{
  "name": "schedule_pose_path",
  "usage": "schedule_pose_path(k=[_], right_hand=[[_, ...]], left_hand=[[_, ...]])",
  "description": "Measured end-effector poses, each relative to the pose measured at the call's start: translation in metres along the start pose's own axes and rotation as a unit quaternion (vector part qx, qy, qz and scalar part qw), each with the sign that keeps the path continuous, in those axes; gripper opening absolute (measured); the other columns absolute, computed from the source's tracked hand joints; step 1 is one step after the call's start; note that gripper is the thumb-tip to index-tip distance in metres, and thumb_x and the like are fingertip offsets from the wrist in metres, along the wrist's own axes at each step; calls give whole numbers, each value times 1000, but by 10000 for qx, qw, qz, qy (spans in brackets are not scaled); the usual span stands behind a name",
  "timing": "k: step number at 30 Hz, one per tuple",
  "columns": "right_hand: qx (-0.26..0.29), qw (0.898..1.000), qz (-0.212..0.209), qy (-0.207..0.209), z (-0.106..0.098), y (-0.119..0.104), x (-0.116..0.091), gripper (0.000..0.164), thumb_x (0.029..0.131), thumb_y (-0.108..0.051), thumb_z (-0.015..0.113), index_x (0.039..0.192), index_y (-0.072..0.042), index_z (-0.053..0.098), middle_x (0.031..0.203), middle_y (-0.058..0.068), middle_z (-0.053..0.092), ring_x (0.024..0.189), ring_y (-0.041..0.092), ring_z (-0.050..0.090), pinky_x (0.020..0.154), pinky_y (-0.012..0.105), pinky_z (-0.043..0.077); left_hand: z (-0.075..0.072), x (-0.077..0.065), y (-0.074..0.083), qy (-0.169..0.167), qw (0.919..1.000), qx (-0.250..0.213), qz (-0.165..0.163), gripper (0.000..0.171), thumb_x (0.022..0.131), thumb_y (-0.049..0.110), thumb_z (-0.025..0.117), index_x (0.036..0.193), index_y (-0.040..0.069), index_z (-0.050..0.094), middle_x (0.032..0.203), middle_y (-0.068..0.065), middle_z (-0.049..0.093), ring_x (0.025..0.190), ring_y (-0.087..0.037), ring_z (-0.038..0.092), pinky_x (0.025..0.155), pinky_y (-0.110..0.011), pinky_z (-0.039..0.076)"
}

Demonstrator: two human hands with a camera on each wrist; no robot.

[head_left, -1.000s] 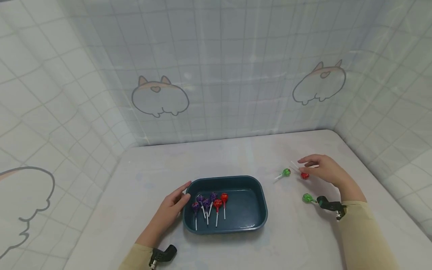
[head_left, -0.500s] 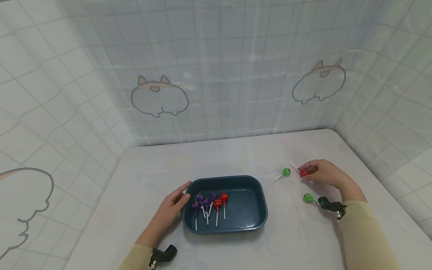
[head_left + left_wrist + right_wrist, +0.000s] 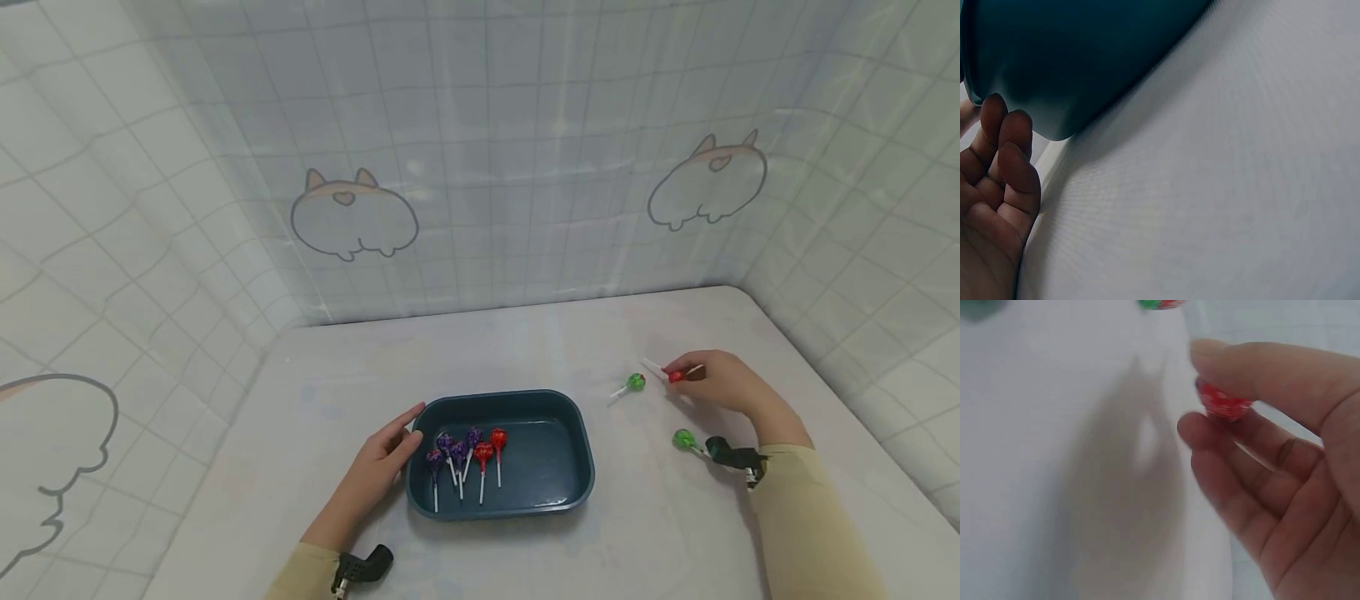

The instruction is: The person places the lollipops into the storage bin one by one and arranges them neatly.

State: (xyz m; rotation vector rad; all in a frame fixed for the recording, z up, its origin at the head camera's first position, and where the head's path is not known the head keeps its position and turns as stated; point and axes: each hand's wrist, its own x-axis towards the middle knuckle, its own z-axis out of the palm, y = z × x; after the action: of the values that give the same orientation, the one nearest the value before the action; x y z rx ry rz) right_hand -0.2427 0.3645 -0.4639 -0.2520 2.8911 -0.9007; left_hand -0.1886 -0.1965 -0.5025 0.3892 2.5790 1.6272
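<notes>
Between thumb and fingers of my right hand [image 3: 722, 380] is a red-wrapped lollipop [image 3: 677, 377], its white stick pointing to the far left. In the right wrist view, the red candy [image 3: 1227, 405] is pinched above the table, with the hand's shadow beside it. My left hand [image 3: 382, 457] holds the left rim of a dark teal tray [image 3: 542, 468], thumb at the rim. The left wrist view has bent fingers [image 3: 1016, 169] against the tray's outer wall [image 3: 1072, 69]. Several purple lollipops [image 3: 459, 452] and two red lollipops [image 3: 483, 452] lie in the tray's left half.
A green lollipop [image 3: 636, 382] lies just left of my right hand. Another green lollipop [image 3: 683, 439] lies nearer, its stick partly hidden by the black wrist camera [image 3: 733, 455]. A white gridded curtain [image 3: 525, 167] encloses the table's back and sides.
My right hand has closed its fingers on the red lollipop and lifted it slightly off the table. The left hand and the tray have stayed put.
</notes>
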Motion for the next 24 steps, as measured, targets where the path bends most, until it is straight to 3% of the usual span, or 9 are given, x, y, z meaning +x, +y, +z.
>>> schedule_pose_path(k=[4,8,12,19,21,24], right_hand=[[351,9991,-15,223,-8,-5,-4,34,93,-31,71,122,-13,71,120,11,65,110,35,62,88,53,48],[641,9975,-22,312,-13,-9,-6,43,94,-38,69,128,-13,67,123,12,64,114,36,60,91,54,46],[973,9944,-37,414,-14,-12,-5,46,94,-40,68,129,-10,61,118,9,65,111,30,61,91,47,47],[1545,9867,-204,461,-14,-25,-6,39,96,-38,66,123,-11,63,112,9,69,105,26,63,85,21,47],[1679,9846,-269,410,-14,-29,-6,40,96,-37,65,125,-10,63,112,9,69,106,29,63,86,20,46],[1705,9843,-228,393,-12,-34,-5,44,95,-40,67,128,-11,64,112,6,70,107,27,63,90,29,47]], left_hand=[[-1,0,1,6,10000,10,-19,48,100,37,59,147,32,48,80,-7,56,65,-23,52,57,-30,45],[-1,0,1,15,10000,45,35,48,100,39,58,146,32,49,79,-8,56,64,-21,51,56,-30,45],[-1,0,2,3,9999,63,96,48,100,39,58,147,31,49,79,-8,56,63,-21,51,55,-31,45],[-1,0,1,21,9999,68,96,47,100,37,59,146,32,49,78,-7,55,64,-20,52,56,-30,45],[-1,0,2,25,9999,68,88,47,100,36,59,146,31,49,79,-7,55,64,-20,51,56,-30,45],[-1,0,2,40,9999,63,90,47,101,34,59,146,29,50,79,-7,55,64,-20,51,56,-31,45]])
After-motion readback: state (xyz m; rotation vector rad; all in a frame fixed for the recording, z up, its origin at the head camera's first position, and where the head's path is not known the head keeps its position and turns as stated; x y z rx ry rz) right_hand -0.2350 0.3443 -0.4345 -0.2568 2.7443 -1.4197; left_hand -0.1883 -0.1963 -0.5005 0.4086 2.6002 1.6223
